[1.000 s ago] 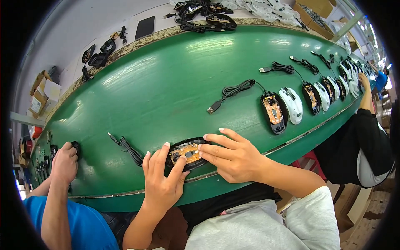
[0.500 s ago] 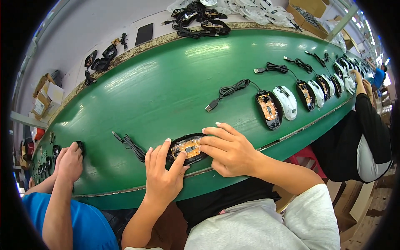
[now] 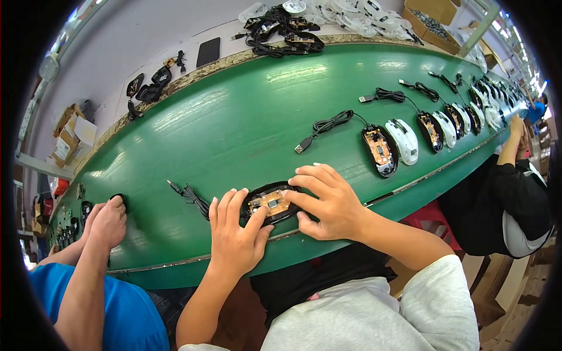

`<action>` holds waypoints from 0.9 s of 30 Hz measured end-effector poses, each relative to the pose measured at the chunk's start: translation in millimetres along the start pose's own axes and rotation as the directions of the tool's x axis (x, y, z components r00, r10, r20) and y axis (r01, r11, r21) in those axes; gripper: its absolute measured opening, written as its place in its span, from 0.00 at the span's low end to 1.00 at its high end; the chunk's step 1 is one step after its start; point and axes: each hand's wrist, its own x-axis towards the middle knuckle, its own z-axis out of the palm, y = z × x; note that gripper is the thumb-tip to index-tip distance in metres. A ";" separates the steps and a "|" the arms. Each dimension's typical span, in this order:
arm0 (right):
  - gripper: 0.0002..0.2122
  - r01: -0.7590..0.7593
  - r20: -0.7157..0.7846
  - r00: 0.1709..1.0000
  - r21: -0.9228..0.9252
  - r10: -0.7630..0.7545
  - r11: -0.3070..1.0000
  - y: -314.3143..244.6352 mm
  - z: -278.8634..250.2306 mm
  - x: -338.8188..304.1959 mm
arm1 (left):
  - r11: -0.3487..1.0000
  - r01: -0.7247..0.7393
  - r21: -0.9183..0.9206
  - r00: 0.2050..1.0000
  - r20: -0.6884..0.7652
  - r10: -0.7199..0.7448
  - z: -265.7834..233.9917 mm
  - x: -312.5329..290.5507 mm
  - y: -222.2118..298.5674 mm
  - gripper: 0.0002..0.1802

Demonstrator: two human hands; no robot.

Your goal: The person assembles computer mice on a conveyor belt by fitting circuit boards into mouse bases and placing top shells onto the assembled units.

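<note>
An opened computer mouse (image 3: pixel 274 203), a black lower shell with an orange circuit board in it, lies on the green belt in front of me. My left hand (image 3: pixel 237 234) grips its left end, with a fingertip pressing on the board. On the opposite end, my right hand (image 3: pixel 331 205) holds the shell, one finger reaching onto the board and the thumb near the close edge. The mouse's bundled black cable (image 3: pixel 193 198) runs out to the left, partly behind my left fingers. What lies under my fingertips is hidden.
Right of my hands stand open mice (image 3: pixel 379 151) with white covers (image 3: pixel 403 141) in a row along the green belt (image 3: pixel 234 128). A co-worker's hands (image 3: pixel 108 222) hold a dark part at left; another person (image 3: pixel 506 169) sits right. Black mouse parts (image 3: pixel 287 32) pile on the far ledge.
The view has shifted slightly. My right fingers have spread a little on the mouse, while my left hand keeps its hold. The person at right has drawn their hands back from the white covers.
</note>
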 end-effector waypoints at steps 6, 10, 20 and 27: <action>0.16 0.032 -0.020 0.999 0.045 -0.032 0.998 3.9 6.6 -1.5 | 1.000 -0.016 -0.017 1.000 -0.007 0.016 1.2 4.2 -1.5 0.20; 0.14 0.074 -0.013 0.997 0.061 -0.073 0.995 3.5 9.7 0.3 | 0.994 -0.041 -0.097 0.999 -0.005 0.041 8.4 1.9 -8.9 0.20; 0.16 0.049 -0.067 0.997 0.057 -0.045 0.997 0.0 10.9 6.6 | 0.996 -0.067 0.054 0.996 0.066 0.063 -2.1 9.1 -16.9 0.20; 0.22 -0.121 -0.027 0.991 0.190 0.129 0.974 -22.5 24.4 5.3 | 0.987 0.058 0.148 0.997 0.036 -0.064 -4.6 25.8 -33.8 0.22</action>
